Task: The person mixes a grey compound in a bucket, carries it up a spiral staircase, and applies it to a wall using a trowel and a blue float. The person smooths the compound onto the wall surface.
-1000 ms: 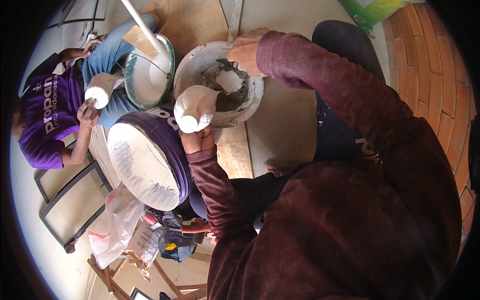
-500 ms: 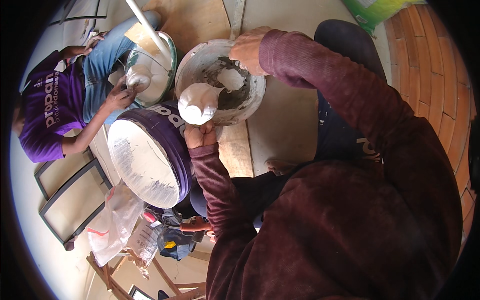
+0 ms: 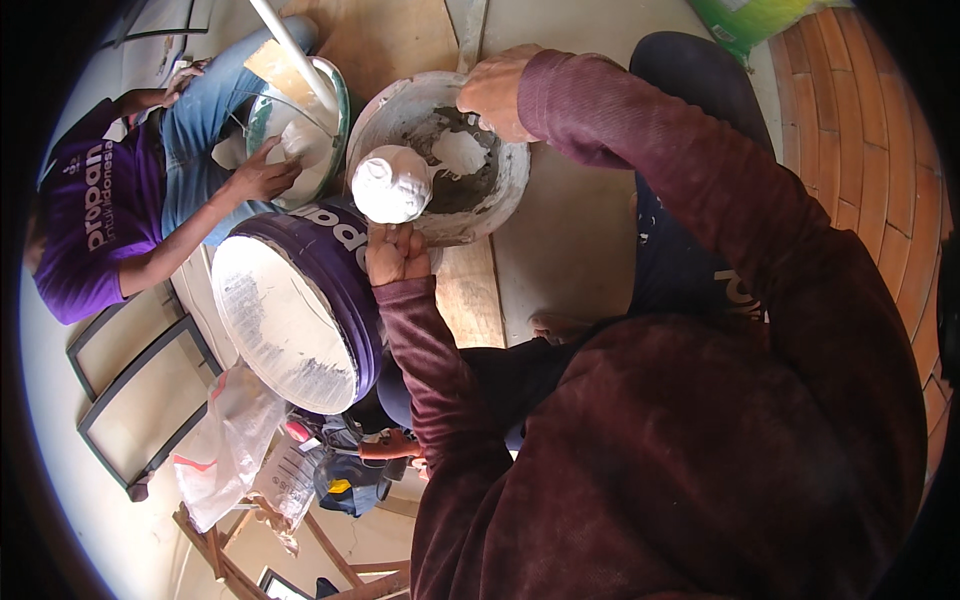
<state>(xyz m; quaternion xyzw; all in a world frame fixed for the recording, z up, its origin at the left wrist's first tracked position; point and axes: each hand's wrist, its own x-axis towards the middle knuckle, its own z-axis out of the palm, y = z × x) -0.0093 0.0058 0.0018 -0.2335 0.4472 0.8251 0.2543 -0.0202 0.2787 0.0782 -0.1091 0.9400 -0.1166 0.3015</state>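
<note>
Nearest the person, left of the mixing bucket (image 3: 513, 190), the opened purple tub (image 3: 345, 272) leans close enough that the left elbow is best kept off it.

At the near-left rim of the bucket, the left hand (image 3: 398, 253) is clenched, seemingly round the near end of the white-coated piece (image 3: 392, 185); the hold itself is hidden. A steady wrist and slow turns would suit such a wet-looking load. It overhangs the left rim, so shifting it a little toward the bucket's middle would let drips land inside.

The piece lies just beyond the left fist, over that same left rim, left of the 1 white patch (image 3: 460, 152) inside the bucket.

At the bucket's far-right rim, the right hand (image 3: 497, 92) has its fingers bent down; whether they clasp the rim or something hidden, I cannot tell. Bracing the rim there would keep the bucket from tipping.

Farther off, left of the bucket, a co-worker (image 3: 75, 215) reaches into a green-rimmed bucket (image 3: 343, 130).
</note>
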